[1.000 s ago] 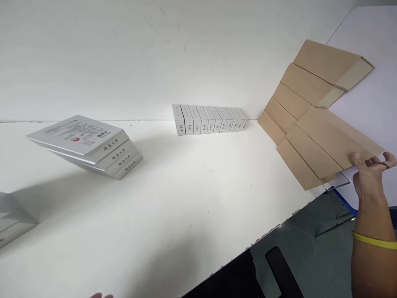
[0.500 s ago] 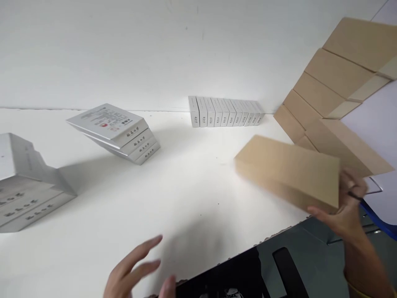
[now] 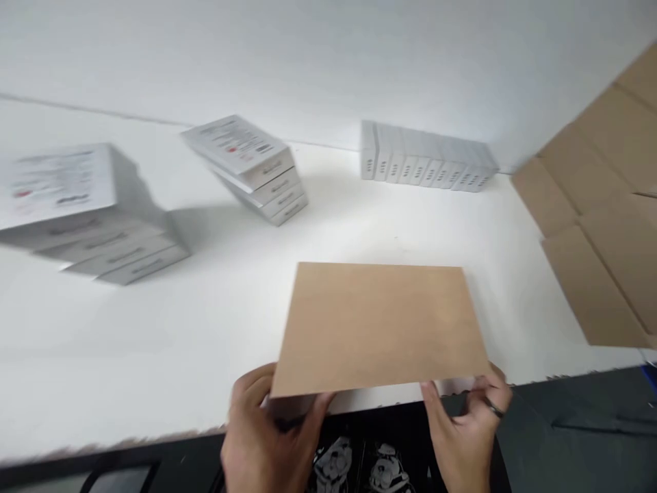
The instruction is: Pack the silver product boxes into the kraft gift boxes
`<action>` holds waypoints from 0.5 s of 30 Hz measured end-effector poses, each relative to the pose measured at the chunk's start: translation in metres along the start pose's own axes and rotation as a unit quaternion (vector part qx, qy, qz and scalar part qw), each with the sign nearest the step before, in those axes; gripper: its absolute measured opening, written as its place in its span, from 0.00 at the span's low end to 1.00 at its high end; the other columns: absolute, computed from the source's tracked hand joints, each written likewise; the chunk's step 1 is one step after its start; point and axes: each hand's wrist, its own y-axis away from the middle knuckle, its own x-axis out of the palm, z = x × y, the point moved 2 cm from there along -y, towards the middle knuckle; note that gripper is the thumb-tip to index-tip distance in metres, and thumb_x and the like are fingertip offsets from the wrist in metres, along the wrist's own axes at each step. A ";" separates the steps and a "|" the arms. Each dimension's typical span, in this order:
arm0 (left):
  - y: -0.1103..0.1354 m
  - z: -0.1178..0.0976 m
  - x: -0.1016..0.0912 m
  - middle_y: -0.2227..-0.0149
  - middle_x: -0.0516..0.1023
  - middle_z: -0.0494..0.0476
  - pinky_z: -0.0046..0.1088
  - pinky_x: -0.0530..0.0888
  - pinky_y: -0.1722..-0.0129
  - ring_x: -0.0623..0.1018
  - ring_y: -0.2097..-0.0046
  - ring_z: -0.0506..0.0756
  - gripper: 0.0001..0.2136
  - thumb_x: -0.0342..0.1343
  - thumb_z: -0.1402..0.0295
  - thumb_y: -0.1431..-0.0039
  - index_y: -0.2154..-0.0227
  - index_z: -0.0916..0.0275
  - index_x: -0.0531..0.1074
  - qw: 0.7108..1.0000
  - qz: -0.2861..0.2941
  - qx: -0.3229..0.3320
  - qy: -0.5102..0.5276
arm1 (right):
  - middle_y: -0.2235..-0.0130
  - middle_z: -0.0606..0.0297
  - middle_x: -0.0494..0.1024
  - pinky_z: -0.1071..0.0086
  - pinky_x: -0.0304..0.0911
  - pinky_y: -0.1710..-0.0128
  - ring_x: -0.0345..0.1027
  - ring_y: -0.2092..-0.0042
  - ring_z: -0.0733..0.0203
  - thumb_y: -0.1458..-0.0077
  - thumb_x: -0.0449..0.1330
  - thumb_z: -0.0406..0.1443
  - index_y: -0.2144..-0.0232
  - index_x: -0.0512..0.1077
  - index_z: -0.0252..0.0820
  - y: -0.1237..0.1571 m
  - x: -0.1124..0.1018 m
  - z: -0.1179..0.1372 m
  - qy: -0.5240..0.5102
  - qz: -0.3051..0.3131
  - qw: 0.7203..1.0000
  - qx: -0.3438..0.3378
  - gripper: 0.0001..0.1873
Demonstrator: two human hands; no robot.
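A brown cardboard box (image 3: 380,322) is held over the front part of the white table, its broad plain face turned up toward me. My left hand (image 3: 272,424) grips its near left corner, thumb at the near edge and fingers around the side. At the near right corner my right hand (image 3: 467,424), with a dark ring on one finger, holds it the same way. The box's underside and the fingertips beneath it are hidden.
Two stacks of white printed boxes, one at far left (image 3: 87,205) and one nearer the middle (image 3: 251,164), stand on the table (image 3: 220,322). A row of slim white boxes (image 3: 426,157) lines the wall. Brown cardboard boxes (image 3: 590,178) are piled at right.
The cardboard box has come from the right to in front of me and turned its broad face up. My left hand, empty before, has taken hold of it too. The view has shifted.
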 end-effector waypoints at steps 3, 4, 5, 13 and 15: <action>0.001 -0.013 0.001 0.64 0.78 0.57 0.25 0.72 0.80 0.78 0.72 0.53 0.14 0.64 0.56 0.36 0.62 0.60 0.69 0.999 -0.016 0.033 -0.008 | 0.49 0.56 0.68 0.63 0.70 0.54 0.68 0.51 0.56 0.41 0.72 0.49 0.58 0.65 0.44 -0.002 -0.004 -0.004 0.061 -0.036 0.997 -0.042 0.23; 0.001 -0.017 0.001 0.65 0.77 0.55 0.23 0.70 0.81 0.76 0.74 0.51 0.13 0.62 0.58 0.33 0.63 0.60 0.66 0.999 -0.028 0.042 0.002 | 0.50 0.55 0.67 0.62 0.69 0.54 0.68 0.51 0.55 0.42 0.73 0.50 0.63 0.65 0.44 -0.005 -0.007 -0.008 0.077 -0.028 0.995 -0.051 0.24; 0.001 -0.020 0.000 0.66 0.76 0.53 0.21 0.68 0.81 0.74 0.76 0.49 0.12 0.61 0.59 0.31 0.63 0.59 0.64 0.998 -0.041 0.048 0.011 | 0.51 0.55 0.68 0.60 0.69 0.54 0.68 0.51 0.53 0.44 0.73 0.51 0.67 0.65 0.45 -0.009 -0.010 -0.013 0.089 -0.014 0.994 -0.059 0.25; 0.005 -0.022 0.000 0.66 0.71 0.49 0.20 0.66 0.80 0.67 0.76 0.46 0.16 0.65 0.58 0.32 0.62 0.58 0.61 0.994 -0.039 0.068 0.080 | 0.66 0.67 0.67 0.65 0.68 0.64 0.67 0.64 0.60 0.53 0.80 0.50 0.69 0.66 0.43 -0.003 -0.032 -0.035 0.030 0.000 0.999 -0.032 0.29; 0.010 -0.024 0.001 0.66 0.70 0.50 0.22 0.67 0.78 0.68 0.74 0.48 0.17 0.67 0.61 0.34 0.61 0.57 0.62 0.993 -0.032 0.073 0.090 | 0.67 0.67 0.65 0.65 0.67 0.66 0.66 0.65 0.60 0.50 0.79 0.49 0.70 0.66 0.42 0.005 -0.025 -0.029 0.044 -0.005 0.998 -0.046 0.27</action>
